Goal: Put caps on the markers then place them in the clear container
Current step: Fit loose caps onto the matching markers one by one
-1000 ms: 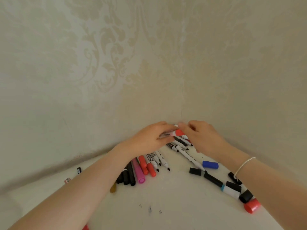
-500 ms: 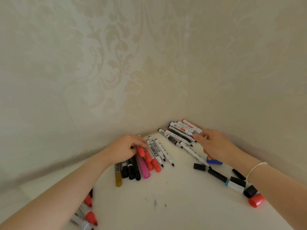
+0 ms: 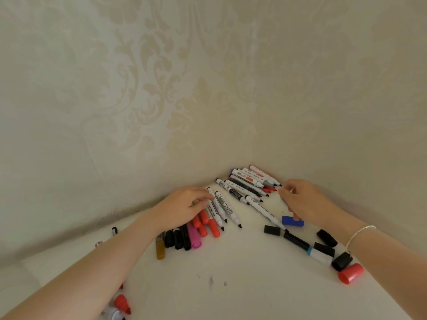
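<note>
Several uncapped white markers (image 3: 248,184) lie packed in the corner, tips pointing right. More white markers (image 3: 219,205), red-capped ones (image 3: 209,225), a pink one (image 3: 193,237) and black ones (image 3: 179,239) form a fan in the middle. My left hand (image 3: 184,207) lies palm down on that fan, fingertips on a white marker, lifting nothing. My right hand (image 3: 305,202) hovers palm down beside the corner markers' tips, fingers curled; what is under it is hidden. A blue cap (image 3: 292,221) lies under its little finger. No clear container is in view.
Loose black caps (image 3: 272,230) (image 3: 326,237) (image 3: 342,260), a red cap (image 3: 350,273) and a black-and-white marker (image 3: 307,247) lie at the right. A gold marker (image 3: 160,249) sits left of the fan. Red-capped markers (image 3: 121,304) lie under my left forearm. Patterned walls close two sides.
A second ago both hands held a red-capped marker together in the corner. They have since parted: the left went down onto the fan, the right drew back beside the corner markers.
</note>
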A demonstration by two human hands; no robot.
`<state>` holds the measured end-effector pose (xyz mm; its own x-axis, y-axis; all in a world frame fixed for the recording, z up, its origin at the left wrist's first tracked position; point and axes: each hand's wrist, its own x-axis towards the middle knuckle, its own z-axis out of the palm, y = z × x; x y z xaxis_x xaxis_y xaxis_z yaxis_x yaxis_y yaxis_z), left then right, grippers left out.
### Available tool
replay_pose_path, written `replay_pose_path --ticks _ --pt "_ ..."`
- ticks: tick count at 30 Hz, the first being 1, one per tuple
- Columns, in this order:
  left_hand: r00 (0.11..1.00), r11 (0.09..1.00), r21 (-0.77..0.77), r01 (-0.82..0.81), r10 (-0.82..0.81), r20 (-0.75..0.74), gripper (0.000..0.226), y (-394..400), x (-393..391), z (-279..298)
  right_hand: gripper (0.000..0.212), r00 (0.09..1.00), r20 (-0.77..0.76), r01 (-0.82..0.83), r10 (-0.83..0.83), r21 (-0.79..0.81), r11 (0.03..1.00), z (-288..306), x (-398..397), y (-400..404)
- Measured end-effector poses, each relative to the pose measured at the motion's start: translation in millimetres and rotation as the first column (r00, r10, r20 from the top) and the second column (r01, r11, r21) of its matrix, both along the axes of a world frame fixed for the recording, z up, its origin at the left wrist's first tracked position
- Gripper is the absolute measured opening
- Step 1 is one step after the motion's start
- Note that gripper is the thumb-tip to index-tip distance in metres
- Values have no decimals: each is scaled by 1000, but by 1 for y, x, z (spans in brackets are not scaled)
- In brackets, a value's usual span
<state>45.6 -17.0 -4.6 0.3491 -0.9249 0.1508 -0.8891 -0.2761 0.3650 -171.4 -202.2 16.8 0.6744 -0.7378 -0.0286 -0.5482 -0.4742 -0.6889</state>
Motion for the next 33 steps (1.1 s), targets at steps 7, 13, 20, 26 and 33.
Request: replay_pose_path --ticks 7,13,20,26,33 --pt "967 987 158 7 34 -254 23 -22 -27 11 23 997 -7 78 -78 -44 996 3 -11 -19" --pt "932 965 262 16 80 -353 35 -33 -38 15 22 977 -204 -56 61 29 998 4 -25 -27" --pt "959 924 382 -17 124 -255 37 -39 -40 16 4 912 -344 -252 224 -37 967 0 -27 -9" --pt "976 893 449 -6 104 -194 50 -44 -41 16 17 869 -357 -452 344 -289 844 -14 -13 14" --pt "964 984 41 175 -180 195 19 -46 -40 19 9 939 -209 -333 271 -365 869 -16 2 19"
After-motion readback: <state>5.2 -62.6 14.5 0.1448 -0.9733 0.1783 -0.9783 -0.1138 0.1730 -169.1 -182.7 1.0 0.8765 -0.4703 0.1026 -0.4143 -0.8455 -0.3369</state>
